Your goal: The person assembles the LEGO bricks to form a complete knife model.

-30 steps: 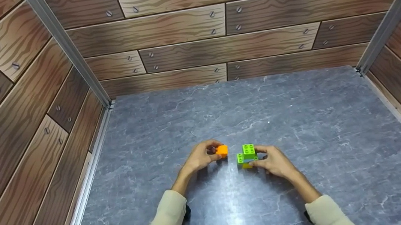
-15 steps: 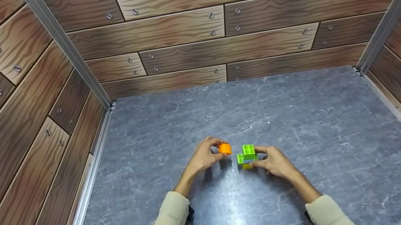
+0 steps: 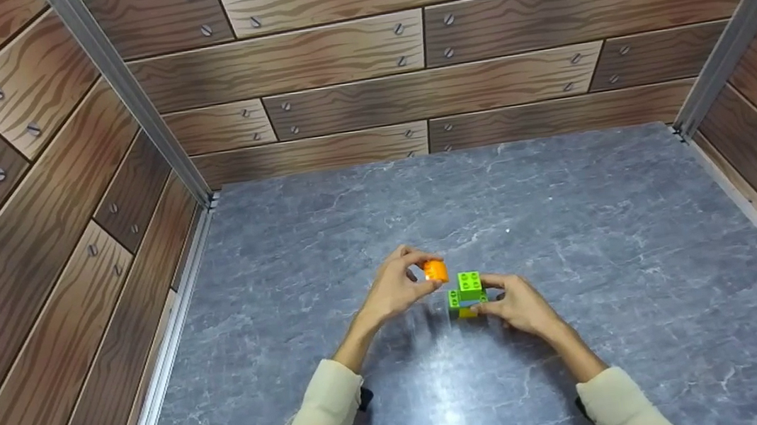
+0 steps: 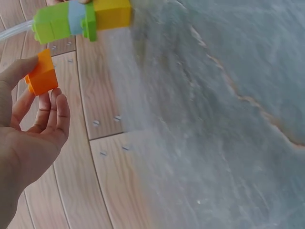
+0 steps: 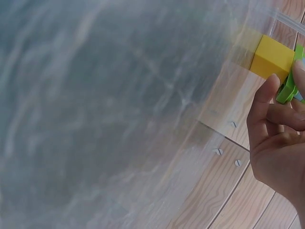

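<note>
Between thumb and fingers, my left hand (image 3: 394,288) pinches an orange toy building brick (image 3: 436,271), held up off the tabletop. The left wrist view shows the same orange brick (image 4: 43,74) with its studs turned toward the palm. Just right of it stands a small stack of bricks: a green brick (image 3: 469,285) on top, a light blue layer, a wider green piece (image 3: 454,299), and a yellow brick (image 5: 272,56) at the bottom. My right hand (image 3: 521,303) grips this stack from its right side. A small gap separates the orange brick from the stack.
Both hands work over a grey marbled tabletop (image 3: 323,226). Wood-plank-patterned walls (image 3: 332,54) rise at the back and both sides, with metal rails (image 3: 130,98) at the corners.
My left hand has carried the orange brick right and upward, closer to the stack, and turned it slightly. The right hand and the stack have stayed in place.
</note>
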`<control>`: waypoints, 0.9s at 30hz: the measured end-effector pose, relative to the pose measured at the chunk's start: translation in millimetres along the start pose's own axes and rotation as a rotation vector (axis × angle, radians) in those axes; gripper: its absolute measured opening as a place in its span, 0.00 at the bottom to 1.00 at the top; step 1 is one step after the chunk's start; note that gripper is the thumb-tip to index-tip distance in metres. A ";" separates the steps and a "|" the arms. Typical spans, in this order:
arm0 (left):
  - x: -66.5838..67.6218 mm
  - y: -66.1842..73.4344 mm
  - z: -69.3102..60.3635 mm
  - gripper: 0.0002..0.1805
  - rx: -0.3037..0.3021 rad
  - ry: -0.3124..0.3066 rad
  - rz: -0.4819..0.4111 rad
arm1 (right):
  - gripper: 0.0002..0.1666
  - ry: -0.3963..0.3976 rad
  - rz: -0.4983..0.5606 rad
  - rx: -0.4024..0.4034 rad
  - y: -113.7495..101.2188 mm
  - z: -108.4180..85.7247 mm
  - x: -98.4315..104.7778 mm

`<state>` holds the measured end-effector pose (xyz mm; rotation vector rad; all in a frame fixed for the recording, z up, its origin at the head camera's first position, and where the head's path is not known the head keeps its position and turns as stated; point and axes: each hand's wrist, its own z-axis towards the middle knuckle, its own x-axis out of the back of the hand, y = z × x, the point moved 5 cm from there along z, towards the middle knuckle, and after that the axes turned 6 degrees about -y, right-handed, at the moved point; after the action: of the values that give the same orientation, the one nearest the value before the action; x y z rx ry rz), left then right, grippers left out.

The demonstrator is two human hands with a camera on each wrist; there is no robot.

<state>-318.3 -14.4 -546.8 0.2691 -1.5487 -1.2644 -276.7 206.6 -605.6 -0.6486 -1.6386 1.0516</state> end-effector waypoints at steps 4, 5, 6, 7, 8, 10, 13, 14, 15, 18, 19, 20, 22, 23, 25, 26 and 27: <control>-0.7 9.6 1.5 0.20 -0.036 -0.001 -0.002 | 0.29 -0.002 -0.009 0.017 -0.5 0.2 0.1; -0.9 12.0 1.8 0.20 -0.045 -0.003 -0.001 | 0.29 -0.002 -0.012 0.022 -0.7 0.2 0.2; -1.2 14.2 2.3 0.20 -0.056 -0.006 -0.004 | 0.29 -0.003 -0.017 0.024 -1.0 0.0 0.2; -1.4 16.5 2.6 0.20 -0.066 -0.011 -0.010 | 0.29 -0.002 -0.021 0.026 -1.2 0.0 0.3; -1.8 18.7 2.9 0.20 -0.076 -0.016 -0.013 | 0.29 -0.001 -0.021 0.024 -1.1 -0.1 0.3; -3.0 22.0 3.9 0.20 -0.092 -0.027 -0.024 | 0.29 0.000 -0.019 0.017 -0.9 -0.1 0.4; -5.1 25.1 5.2 0.21 -0.100 -0.038 -0.032 | 0.29 0.000 -0.015 0.008 -0.4 -0.2 0.5; -5.8 25.4 6.0 0.21 -0.100 -0.039 -0.033 | 0.29 -0.002 -0.010 0.004 -0.3 -0.3 0.3; -6.7 25.9 6.6 0.21 -0.099 -0.041 -0.034 | 0.28 -0.005 -0.008 0.003 0.0 -0.4 0.2; -9.1 27.5 8.3 0.21 -0.101 -0.049 -0.028 | 0.27 -0.013 0.001 0.000 1.2 -0.4 -0.4; -9.9 28.1 9.0 0.22 -0.105 -0.051 -0.026 | 0.27 -0.016 0.007 -0.001 1.6 -0.5 -0.7; -10.7 28.8 9.7 0.22 -0.108 -0.054 -0.023 | 0.27 -0.019 0.011 -0.001 1.9 -0.4 -0.8; -12.2 30.1 11.1 0.23 -0.113 -0.058 -0.013 | 0.28 -0.020 0.018 -0.001 2.3 -0.2 -0.9; -12.9 30.7 11.8 0.23 -0.115 -0.059 -0.010 | 0.28 -0.020 0.020 -0.001 2.4 -0.1 -0.8; -14.2 31.4 13.1 0.23 -0.116 -0.059 -0.002 | 0.28 -0.021 0.023 0.001 2.1 0.0 -0.4; -15.0 31.8 13.7 0.23 -0.117 -0.060 0.001 | 0.28 -0.022 0.023 0.002 1.9 0.0 -0.2; -15.8 32.2 14.3 0.23 -0.119 -0.061 0.003 | 0.27 -0.021 0.020 0.003 1.7 0.0 0.1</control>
<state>-310.0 18.2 -527.9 0.1530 -1.5183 -1.3674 -277.0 207.5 -607.1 -0.6549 -1.6516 1.0788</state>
